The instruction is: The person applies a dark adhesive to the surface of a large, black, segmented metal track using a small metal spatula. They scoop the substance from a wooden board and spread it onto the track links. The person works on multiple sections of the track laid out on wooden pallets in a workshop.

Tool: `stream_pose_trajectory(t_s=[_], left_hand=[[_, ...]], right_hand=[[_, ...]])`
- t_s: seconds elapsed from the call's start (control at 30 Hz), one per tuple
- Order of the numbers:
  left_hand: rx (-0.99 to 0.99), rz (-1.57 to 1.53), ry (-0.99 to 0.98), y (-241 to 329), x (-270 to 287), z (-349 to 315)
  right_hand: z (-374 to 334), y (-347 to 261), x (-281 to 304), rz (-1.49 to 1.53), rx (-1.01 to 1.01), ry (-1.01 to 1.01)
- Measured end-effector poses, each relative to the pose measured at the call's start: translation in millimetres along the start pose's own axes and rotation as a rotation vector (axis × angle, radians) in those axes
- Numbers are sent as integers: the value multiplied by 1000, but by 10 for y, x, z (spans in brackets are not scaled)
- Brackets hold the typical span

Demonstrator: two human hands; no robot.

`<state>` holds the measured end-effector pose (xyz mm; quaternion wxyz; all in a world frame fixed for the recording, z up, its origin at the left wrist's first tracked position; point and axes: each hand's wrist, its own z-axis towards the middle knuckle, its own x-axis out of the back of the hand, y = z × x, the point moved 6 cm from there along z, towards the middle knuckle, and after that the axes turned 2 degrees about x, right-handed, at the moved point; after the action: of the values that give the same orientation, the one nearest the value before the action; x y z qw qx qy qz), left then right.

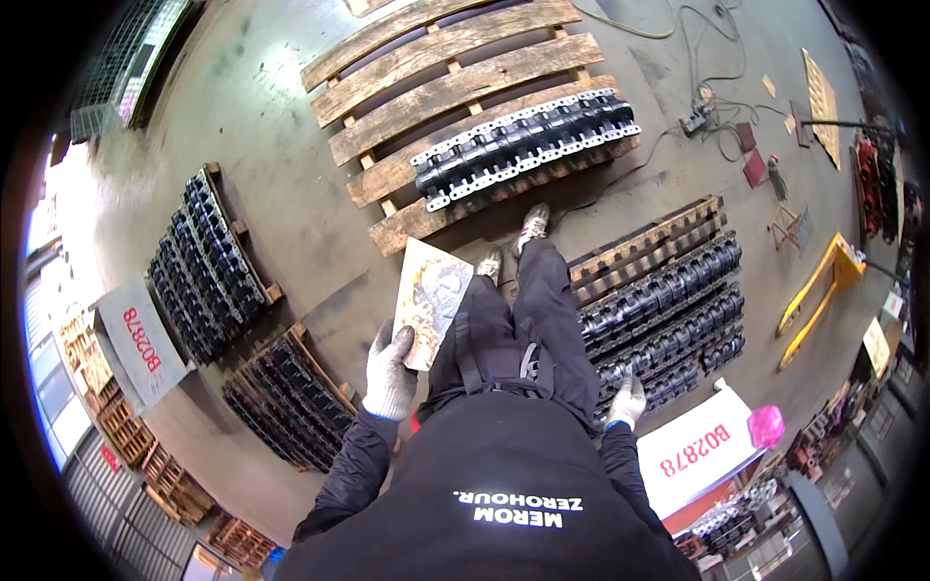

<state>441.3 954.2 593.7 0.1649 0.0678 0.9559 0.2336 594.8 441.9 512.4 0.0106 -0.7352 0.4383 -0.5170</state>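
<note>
My left hand (pixel 390 373), in a white knit glove, grips the lower left edge of a thin, flat rectangular board (pixel 436 295). Pale tan at its rim, the board is stained with grey and brown patches, and it hangs in front of my left leg. Gloved in white too, my right hand (pixel 627 403) hangs at my right side, its fingers loosely stretched and nothing visible in them. Beneath or beside that hand lie rows of long black ribbed metal parts (pixel 668 290); I cannot tell whether it touches them. Ahead of my feet, one long black part with silver flanges (pixel 528 145) rests on a wooden pallet (pixel 455 82).
More black parts stand on pallets at left (pixel 199 271) and lower left (pixel 291 402). White sheets with red print lie left (pixel 145 344) and right (pixel 697 450), a pink bundle (pixel 765 426) beside the right one. A yellow pallet jack (pixel 823 290) and loose cables (pixel 712 97) are at right.
</note>
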Motion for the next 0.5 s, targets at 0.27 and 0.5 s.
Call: stream_pose_trajectory(t_s=[0.27, 0.5], left_hand=[[-63, -83, 123, 16, -282, -50], [-83, -288, 205, 41, -819, -23]], right_hand=[[754, -611, -392, 17, 6, -217], [1301, -1160, -610, -38, 32, -268]])
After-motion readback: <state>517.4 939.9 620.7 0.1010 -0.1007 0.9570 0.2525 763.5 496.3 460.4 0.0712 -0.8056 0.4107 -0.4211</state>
